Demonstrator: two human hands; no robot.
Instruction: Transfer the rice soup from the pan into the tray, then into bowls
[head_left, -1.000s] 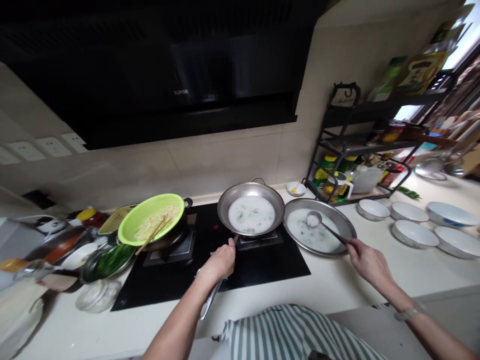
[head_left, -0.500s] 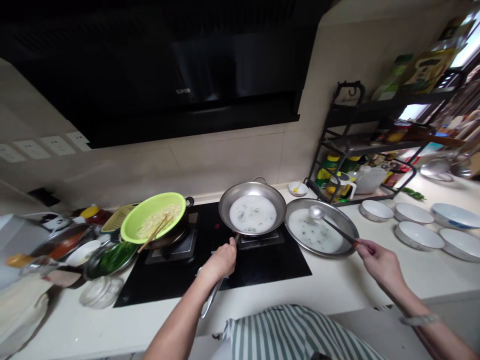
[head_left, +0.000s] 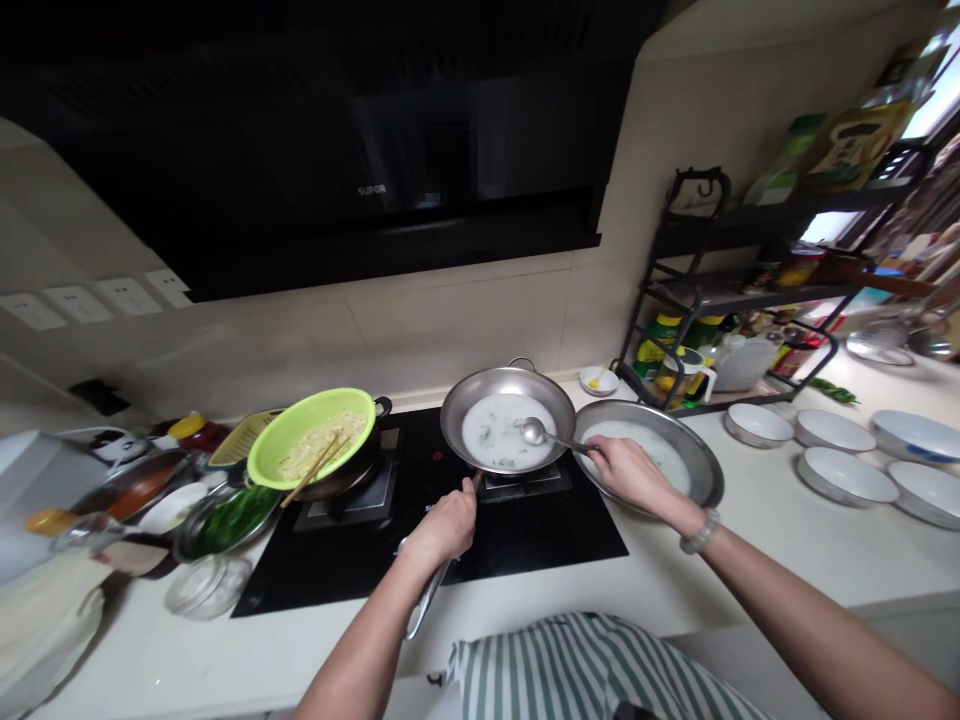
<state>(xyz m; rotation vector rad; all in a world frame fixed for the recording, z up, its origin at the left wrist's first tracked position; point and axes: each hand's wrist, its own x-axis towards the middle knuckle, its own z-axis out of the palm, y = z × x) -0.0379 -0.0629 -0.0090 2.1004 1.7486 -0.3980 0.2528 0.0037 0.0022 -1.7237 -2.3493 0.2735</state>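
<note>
My left hand (head_left: 448,523) is closed around the handle of a steel wok (head_left: 551,393) standing on the right burner. White liquid with green bits (head_left: 504,432) lies in the wok. With my right hand (head_left: 626,468) I grip a ladle (head_left: 534,431) by its dark handle. The ladle's bowl is over the white liquid in the wok; whether it dips in I cannot tell. To the right, on the counter, a wide metal pan (head_left: 701,450) holds similar white liquid, and my right hand and forearm cover part of it.
A green basin (head_left: 262,452) of noodles with chopsticks (head_left: 321,464) sits over a pot on the left burner. Several white bowls (head_left: 847,474) stand at the right, below a black spice rack (head_left: 694,290). A glass jar (head_left: 208,587) and greens are at the left.
My right hand has moved left with the ladle, from over the wide pan to over the wok. My left hand keeps its grip on the wok handle.
</note>
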